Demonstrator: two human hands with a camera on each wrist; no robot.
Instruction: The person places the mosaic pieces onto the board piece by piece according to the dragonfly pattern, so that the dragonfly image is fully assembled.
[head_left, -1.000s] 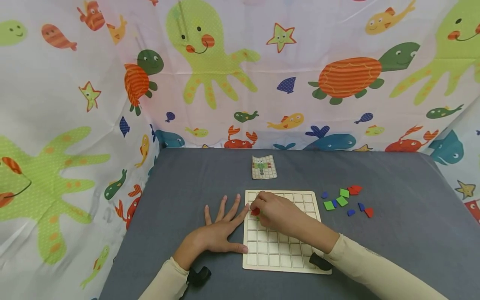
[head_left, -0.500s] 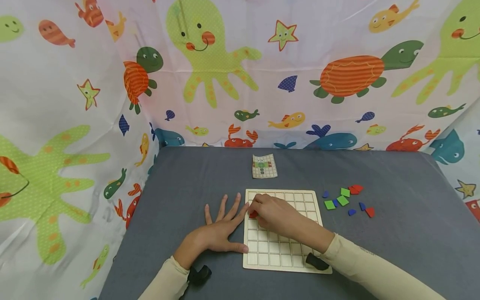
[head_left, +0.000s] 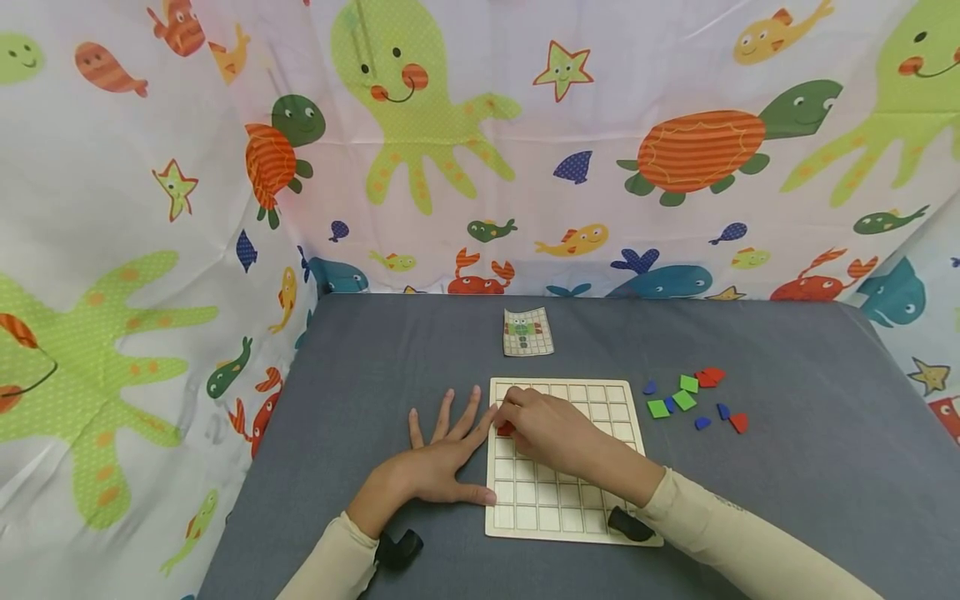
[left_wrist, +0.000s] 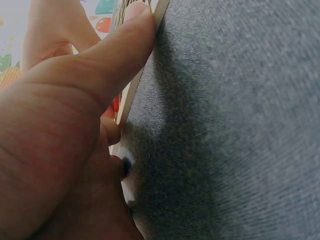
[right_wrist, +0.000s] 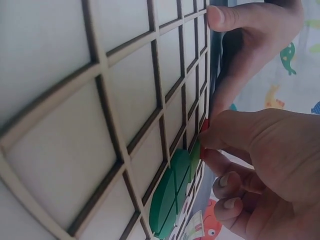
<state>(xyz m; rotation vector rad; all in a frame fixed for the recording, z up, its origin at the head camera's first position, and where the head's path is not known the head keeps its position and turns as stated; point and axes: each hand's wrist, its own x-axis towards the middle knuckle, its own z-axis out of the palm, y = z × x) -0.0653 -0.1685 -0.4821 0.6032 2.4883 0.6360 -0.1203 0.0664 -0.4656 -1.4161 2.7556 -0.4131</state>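
Observation:
A pale wooden grid board (head_left: 528, 508) lies on the grey cloth. My right hand (head_left: 551, 429) reaches over it and pinches a small red tile (head_left: 506, 429) at a cell by the left edge. Much of that tile is hidden by the thumb and fingers. In the right wrist view, dark green rounded tiles (right_wrist: 162, 202) and a lighter green tile (right_wrist: 195, 159) sit in cells beside the red one. My left hand (head_left: 435, 467) is spread flat left of the board, its thumb and index fingertip at the board's left edge.
Right of the board lie loose green tiles (head_left: 684, 401), red tiles (head_left: 738, 423) and blue tiles (head_left: 702, 423). Behind the board is a small pattern card (head_left: 528, 343) with a coloured figure on a grid. A sea-animal curtain (head_left: 480, 167) closes off the back and sides.
My right hand has shifted slightly left and down with the red tile, toward the board's left-edge cell. The left hand has stayed in place.

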